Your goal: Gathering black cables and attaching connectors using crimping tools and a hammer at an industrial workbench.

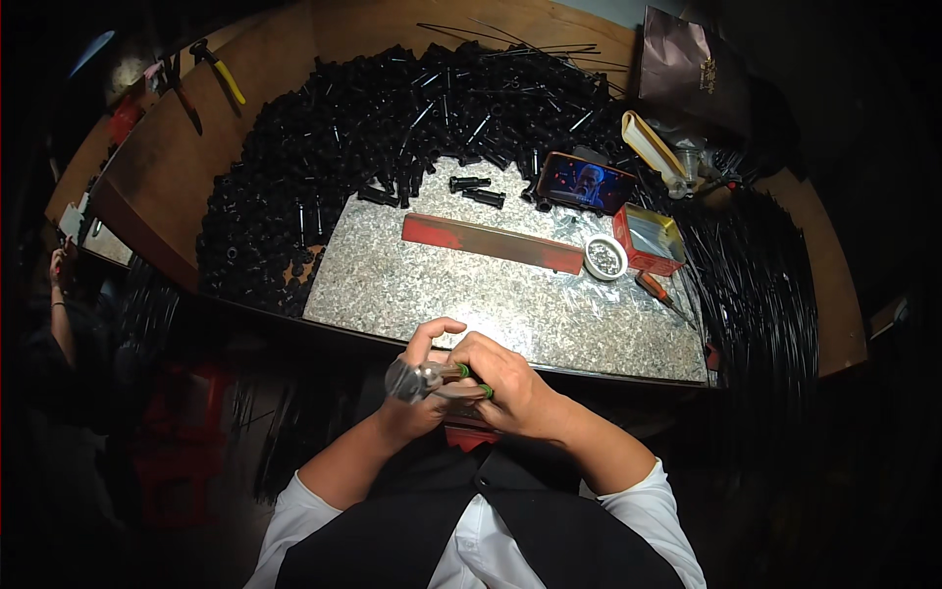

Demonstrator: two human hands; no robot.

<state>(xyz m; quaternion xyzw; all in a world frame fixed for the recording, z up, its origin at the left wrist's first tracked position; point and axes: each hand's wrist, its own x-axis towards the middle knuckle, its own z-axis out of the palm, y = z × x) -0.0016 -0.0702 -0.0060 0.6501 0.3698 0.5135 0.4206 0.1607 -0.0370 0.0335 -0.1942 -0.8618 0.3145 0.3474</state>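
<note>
My right hand [508,385] is closed round a pair of pliers [420,384] with green on the handles. The metal jaws point left, in front of my left hand [402,420]. One finger of that hand is raised and bent; the others are partly covered by the pliers, so whatever they grip is hidden. Below both hands, a red object [471,435] shows near my waist, mostly covered. The hands are just off the near edge of a speckled stone slab [373,285]. A long bar [491,242] with worn red paint lies across the slab.
Behind the slab rises a heap of black tubular parts [392,108]; several lie loose on the slab. At right are a lit phone [586,184], a white cup [605,257] of small metal bits, a red box [650,240], a screwdriver [655,289] and black rods [756,285].
</note>
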